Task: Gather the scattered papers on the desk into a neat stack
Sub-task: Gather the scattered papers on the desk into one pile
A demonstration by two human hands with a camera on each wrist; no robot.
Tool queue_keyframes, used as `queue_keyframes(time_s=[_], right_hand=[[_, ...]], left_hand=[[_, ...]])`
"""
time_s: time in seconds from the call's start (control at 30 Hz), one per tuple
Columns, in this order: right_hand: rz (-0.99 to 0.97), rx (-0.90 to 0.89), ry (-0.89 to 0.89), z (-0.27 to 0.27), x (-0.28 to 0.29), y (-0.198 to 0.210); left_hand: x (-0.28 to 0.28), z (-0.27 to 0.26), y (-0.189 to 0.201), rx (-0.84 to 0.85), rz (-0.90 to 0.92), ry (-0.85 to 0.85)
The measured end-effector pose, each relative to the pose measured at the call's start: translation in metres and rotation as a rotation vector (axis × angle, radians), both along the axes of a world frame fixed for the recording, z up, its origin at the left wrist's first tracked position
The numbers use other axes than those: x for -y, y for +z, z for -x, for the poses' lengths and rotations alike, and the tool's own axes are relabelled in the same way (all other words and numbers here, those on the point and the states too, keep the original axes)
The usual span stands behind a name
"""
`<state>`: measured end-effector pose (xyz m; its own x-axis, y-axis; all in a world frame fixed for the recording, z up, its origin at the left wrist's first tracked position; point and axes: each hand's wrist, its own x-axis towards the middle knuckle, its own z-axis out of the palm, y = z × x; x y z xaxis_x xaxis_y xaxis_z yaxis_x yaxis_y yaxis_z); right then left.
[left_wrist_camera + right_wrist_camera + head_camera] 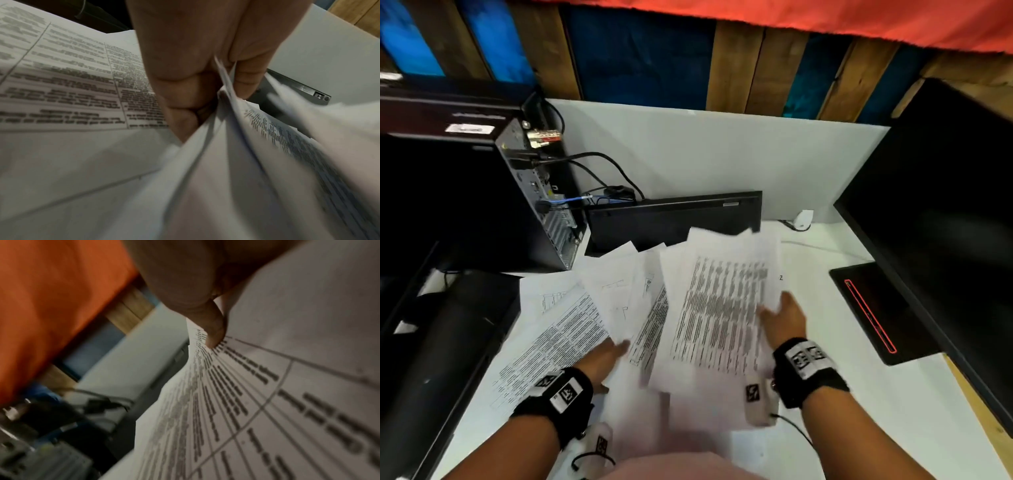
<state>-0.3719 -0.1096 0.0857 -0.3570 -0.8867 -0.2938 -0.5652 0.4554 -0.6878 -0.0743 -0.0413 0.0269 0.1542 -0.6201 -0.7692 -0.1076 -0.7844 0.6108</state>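
loose sheet [780, 274] by my right hand [784, 320]: a "2" at its edge;
printed papers [719, 308]: text too blurred for me to read;
my wrist bands [806, 358]: square black-and-white marker signs

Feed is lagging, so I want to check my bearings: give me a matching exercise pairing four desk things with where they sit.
Things:
1 black computer tower
2 black keyboard
3 large black monitor
4 small white plug

Places:
A right edge of the desk
B far left
C propped behind the papers
D just right of the keyboard

Pairs: 1-B, 2-C, 3-A, 4-D
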Motion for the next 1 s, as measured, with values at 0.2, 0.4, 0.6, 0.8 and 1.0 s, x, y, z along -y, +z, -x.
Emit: queue_keyframes(time_s=[0.2,0.4,0.6,0.8,1.0], right_hand=[[-0.353,-0.286,0.158,-0.04,-0.018,-0.057],[-0.333,-0.093,0.248,-0.034,-0.021,-0.062],[-0.323,-0.261,-0.211,0.018,-0.018,-0.06],[-0.264,0.145,-0.154,0.017,-0.006,-0.07],[-0.252,0.065,0.038,0.024,-0.007,-0.055]], left_hand=[[0.014,0.007,0.014,0.117,0.135,0.035],[0.01,0.027,0.007,0.091,0.167,-0.083],[0.006,-0.006,-0.003,0.226,0.257,0.039],[0.008,-0.014,-0.01,0.233,0.182,-0.011],[0.012,0.004,-0.011,0.208,0.201,-0.027]])
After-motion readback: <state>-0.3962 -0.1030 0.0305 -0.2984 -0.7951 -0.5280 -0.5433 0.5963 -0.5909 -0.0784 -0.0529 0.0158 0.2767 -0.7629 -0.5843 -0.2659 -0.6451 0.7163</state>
